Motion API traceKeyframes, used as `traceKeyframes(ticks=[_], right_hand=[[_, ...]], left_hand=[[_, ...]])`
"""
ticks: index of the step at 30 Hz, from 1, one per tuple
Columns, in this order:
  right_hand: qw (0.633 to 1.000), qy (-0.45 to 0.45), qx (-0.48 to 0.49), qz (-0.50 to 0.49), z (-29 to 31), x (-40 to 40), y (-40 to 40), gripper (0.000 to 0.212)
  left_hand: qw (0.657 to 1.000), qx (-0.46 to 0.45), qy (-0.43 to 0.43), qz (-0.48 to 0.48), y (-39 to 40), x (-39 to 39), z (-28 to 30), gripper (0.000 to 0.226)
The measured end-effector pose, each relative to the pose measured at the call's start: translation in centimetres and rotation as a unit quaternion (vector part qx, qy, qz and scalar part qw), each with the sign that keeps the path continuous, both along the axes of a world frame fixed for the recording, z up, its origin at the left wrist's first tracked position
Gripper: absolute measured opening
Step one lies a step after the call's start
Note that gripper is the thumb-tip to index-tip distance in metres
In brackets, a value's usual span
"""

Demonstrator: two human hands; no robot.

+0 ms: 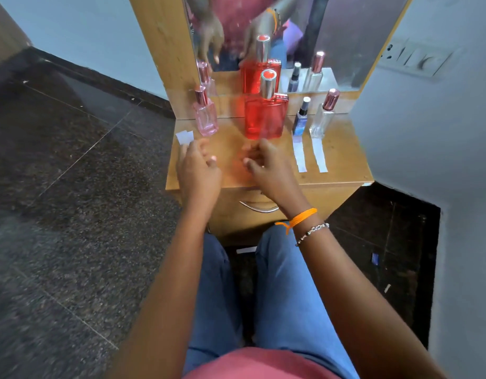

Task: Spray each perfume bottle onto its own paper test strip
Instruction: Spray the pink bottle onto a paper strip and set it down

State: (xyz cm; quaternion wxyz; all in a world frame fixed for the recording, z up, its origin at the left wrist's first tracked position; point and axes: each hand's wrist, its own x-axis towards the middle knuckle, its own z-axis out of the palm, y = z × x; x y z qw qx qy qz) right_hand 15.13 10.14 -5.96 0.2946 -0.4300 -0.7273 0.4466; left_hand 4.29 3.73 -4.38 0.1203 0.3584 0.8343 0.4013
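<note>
Four perfume bottles stand in a row on the wooden dresser top (343,160): a pink bottle (205,116) at the left, a big red bottle (265,116) in the middle, a small blue bottle (300,120) and a clear bottle (322,119) with a rose cap at the right. A paper strip (300,154) lies in front of the blue bottle, and another strip (319,155) in front of the clear one. My left hand (198,170) pinches paper strips (185,137) near the pink bottle. My right hand (266,168) hovers in front of the red bottle, fingers loosely curled, holding nothing.
A mirror (345,36) behind the bottles reflects them and my hands. Below the top is a drawer with a metal handle (259,207). My knees sit under the dresser; a wall with a switch plate (416,60) stands at the right, dark floor at the left.
</note>
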Motion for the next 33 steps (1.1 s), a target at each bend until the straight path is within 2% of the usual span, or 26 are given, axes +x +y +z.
traceKeyframes(ticks=[3, 6, 10, 14, 18, 29, 33], right_hand=[[0.995, -0.072, 0.003, 0.063, -0.1, -3.5, -0.9, 0.026], [0.995, -0.083, -0.007, 0.062, 0.1, -6.0, -1.5, 0.03], [0.997, -0.067, -0.026, 0.001, -0.1, -8.1, -1.7, 0.024], [0.996, -0.049, -0.061, -0.051, -0.4, -9.0, -1.7, 0.02], [0.994, -0.042, -0.057, -0.078, -0.3, -9.6, -1.7, 0.016], [0.992, -0.04, -0.078, -0.094, 0.1, -9.6, -1.4, 0.007], [0.992, -0.045, -0.087, -0.084, -0.1, -9.6, -1.1, 0.016]], left_hand=[[0.998, -0.061, -0.025, 0.017, -1.0, -2.1, -0.9, 0.044], [0.995, -0.09, -0.051, -0.003, -1.5, -2.8, -1.5, 0.043], [0.995, -0.072, -0.063, -0.009, -1.6, -3.5, -1.9, 0.039], [0.99, -0.021, -0.141, 0.005, -2.0, -4.0, -2.0, 0.044], [0.982, 0.03, -0.188, 0.003, -2.2, -4.1, -1.9, 0.047], [0.981, 0.045, -0.189, 0.005, -2.2, -4.4, -2.4, 0.046], [0.982, 0.049, -0.183, 0.01, -2.2, -4.4, -2.6, 0.045]])
